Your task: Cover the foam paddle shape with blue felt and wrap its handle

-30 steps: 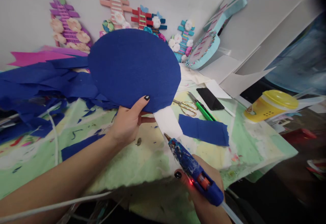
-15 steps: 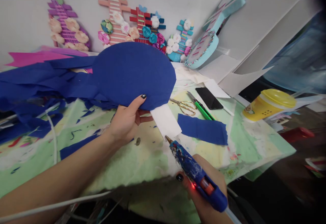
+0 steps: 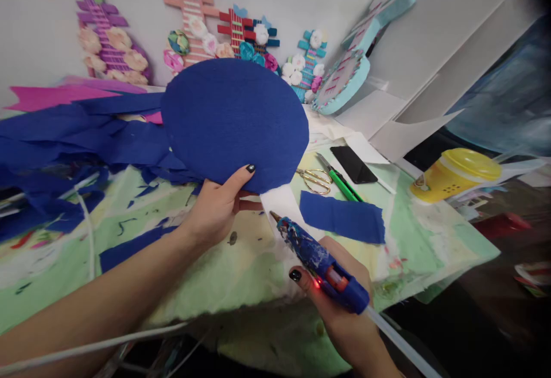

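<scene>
My left hand point(image 3: 217, 206) grips the lower edge of a round piece covered in dark blue paper point(image 3: 236, 120), thumb on its face and fingers behind. A white strip point(image 3: 282, 200) sticks out from the lower right of this piece. In my right hand point(image 3: 340, 303) is a blue glue gun point(image 3: 322, 266) with a red light and a clear glue stick at its rear. The gun's nozzle points up and left, at the left edge of the white strip. Right of the strip, a rectangle of blue paper point(image 3: 342, 216) lies flat on the table.
Gold scissors point(image 3: 316, 180), a green cutter point(image 3: 344, 186) and a black phone point(image 3: 353, 164) lie at the right. Beyond them stands a yellow cup point(image 3: 451, 177). Crumpled blue paper point(image 3: 86, 137) covers the left. Flowered guitar shapes line the wall; a white cable crosses the lower left.
The blue round piece has shifted slightly right and up with my left hand. My right hand has moved the glue gun up and left, its nozzle now further along the white strip towards the round piece.
</scene>
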Demonstrator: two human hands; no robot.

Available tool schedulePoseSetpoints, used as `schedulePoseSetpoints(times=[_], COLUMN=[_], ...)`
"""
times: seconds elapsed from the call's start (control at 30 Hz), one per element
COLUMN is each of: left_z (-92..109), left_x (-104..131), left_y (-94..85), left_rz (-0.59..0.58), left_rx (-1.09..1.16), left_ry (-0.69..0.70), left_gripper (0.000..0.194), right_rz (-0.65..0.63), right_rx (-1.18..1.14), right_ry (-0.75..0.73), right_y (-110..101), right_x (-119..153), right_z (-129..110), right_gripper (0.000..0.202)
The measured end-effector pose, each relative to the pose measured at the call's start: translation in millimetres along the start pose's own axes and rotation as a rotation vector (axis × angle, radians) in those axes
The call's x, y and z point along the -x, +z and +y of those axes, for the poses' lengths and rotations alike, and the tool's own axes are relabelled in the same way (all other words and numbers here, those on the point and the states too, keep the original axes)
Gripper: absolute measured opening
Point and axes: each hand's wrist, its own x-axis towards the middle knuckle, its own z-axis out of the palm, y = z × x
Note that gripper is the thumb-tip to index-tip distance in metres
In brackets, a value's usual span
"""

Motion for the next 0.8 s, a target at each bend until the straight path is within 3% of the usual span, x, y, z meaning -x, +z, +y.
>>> schedulePoseSetpoints(times=[0.8], left_z=[6], left_x=[-9], left_y=[-5.7], left_rz=[0.014], left_rx=[0.048], left_ry=[-0.019], left_gripper=[0.032], right_rz=[0.009], right_rx=[-0.064], right_ry=[0.098], right_y=[-16], right_x=[22], right_z=[11], right_gripper=[0.021])
